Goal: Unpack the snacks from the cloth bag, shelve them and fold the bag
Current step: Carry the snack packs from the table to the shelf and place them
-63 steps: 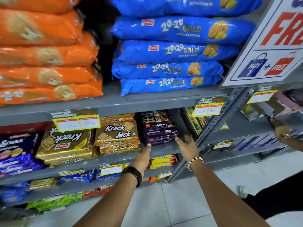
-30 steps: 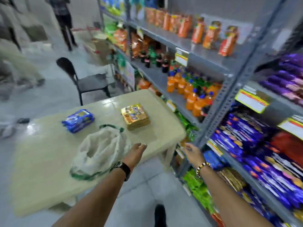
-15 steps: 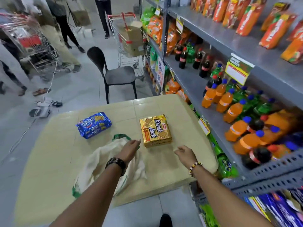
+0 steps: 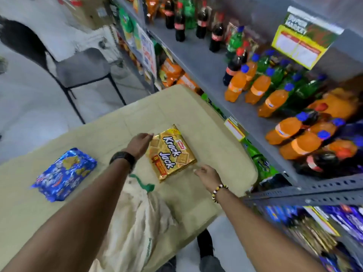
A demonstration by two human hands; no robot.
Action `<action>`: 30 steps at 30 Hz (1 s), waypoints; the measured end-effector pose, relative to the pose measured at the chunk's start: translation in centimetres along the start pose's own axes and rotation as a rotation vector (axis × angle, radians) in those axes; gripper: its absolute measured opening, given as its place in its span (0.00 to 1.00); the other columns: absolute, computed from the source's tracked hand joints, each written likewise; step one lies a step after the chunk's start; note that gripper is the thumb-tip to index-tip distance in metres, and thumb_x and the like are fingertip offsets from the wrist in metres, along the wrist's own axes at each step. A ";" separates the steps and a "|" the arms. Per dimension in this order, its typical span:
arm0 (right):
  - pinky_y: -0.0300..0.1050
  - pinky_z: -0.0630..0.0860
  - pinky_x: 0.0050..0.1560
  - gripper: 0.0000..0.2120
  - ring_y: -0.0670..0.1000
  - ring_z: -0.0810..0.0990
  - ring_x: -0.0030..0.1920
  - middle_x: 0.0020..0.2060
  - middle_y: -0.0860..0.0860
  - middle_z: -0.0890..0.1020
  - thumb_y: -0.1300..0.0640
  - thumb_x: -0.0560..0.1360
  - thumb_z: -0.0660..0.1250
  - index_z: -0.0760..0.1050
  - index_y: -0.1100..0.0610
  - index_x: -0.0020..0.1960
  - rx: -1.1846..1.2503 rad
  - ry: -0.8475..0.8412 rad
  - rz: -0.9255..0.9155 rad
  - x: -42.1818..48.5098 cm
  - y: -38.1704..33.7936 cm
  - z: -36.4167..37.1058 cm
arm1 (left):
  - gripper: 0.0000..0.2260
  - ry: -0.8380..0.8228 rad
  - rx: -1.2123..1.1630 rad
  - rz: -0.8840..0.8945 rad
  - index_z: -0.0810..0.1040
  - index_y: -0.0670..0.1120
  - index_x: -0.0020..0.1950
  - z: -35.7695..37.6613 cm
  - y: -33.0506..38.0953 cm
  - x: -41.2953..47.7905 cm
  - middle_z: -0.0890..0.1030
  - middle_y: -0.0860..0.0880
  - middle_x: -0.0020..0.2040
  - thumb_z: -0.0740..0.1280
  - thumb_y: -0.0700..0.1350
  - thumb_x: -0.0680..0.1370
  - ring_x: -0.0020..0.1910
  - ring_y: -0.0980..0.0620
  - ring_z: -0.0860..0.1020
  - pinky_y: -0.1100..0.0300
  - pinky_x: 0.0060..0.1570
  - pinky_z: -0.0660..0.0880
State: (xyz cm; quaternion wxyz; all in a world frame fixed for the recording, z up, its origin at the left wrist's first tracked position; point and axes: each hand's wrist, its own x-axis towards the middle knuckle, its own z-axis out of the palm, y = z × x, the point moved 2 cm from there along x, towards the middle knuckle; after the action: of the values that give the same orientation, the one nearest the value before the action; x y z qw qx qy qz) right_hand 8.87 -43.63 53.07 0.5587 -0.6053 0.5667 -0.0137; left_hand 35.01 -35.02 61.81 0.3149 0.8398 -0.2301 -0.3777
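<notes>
A gold Krack Jack pack (image 4: 171, 152) lies flat on the beige table (image 4: 206, 134). My left hand (image 4: 139, 143) reaches its far left edge, fingers apart and touching or nearly touching it. Just off the pack's near right corner hovers my right hand (image 4: 207, 174), open and holding nothing. The cream cloth bag (image 4: 135, 222) with its green drawstring (image 4: 144, 184) lies crumpled on the table under my left forearm. A blue biscuit pack (image 4: 64, 174) rests at the table's left side.
Grey metal shelving (image 4: 306, 190) runs along the right, close to the table edge, holding orange and dark soda bottles (image 4: 255, 91). Purple and blue snack packs (image 4: 334, 218) fill the lower shelf. A black chair (image 4: 78, 71) stands beyond the table.
I turned from the shelf to the table. Both hands have moved forward past the bag and now flank the Krack Jack pack, left hand at its far edge, right at its near corner.
</notes>
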 end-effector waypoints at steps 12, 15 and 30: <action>0.45 0.76 0.43 0.35 0.59 0.80 0.57 0.55 0.58 0.82 0.26 0.68 0.61 0.79 0.53 0.58 0.478 -0.015 0.331 3.3 1.4 8.7 | 0.32 -0.414 0.343 -0.057 0.75 0.44 0.69 2.7 -1.1 12.3 0.77 0.43 0.67 0.53 0.68 0.80 0.66 0.41 0.75 0.49 0.69 0.68; 0.53 0.77 0.59 0.31 0.52 0.80 0.59 0.56 0.45 0.84 0.25 0.65 0.61 0.81 0.44 0.56 0.566 0.023 0.284 4.9 2.1 10.6 | 0.34 -0.439 0.367 -0.038 0.77 0.46 0.67 3.4 -1.8 12.8 0.78 0.44 0.66 0.51 0.70 0.78 0.64 0.41 0.76 0.47 0.69 0.69; 0.61 0.80 0.55 0.30 0.55 0.85 0.52 0.54 0.51 0.85 0.31 0.64 0.68 0.78 0.48 0.59 0.784 0.203 0.133 -2.0 5.1 3.9 | 0.32 -0.352 0.268 0.030 0.78 0.46 0.60 9.2 -2.0 0.3 0.81 0.44 0.57 0.50 0.70 0.79 0.55 0.43 0.79 0.50 0.61 0.74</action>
State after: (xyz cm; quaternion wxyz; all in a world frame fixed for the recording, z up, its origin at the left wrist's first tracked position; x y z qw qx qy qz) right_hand 7.22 -38.27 49.30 0.6880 -0.3040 0.6087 -0.2524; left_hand 28.35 -37.08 55.47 0.1611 0.7918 -0.3419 -0.4798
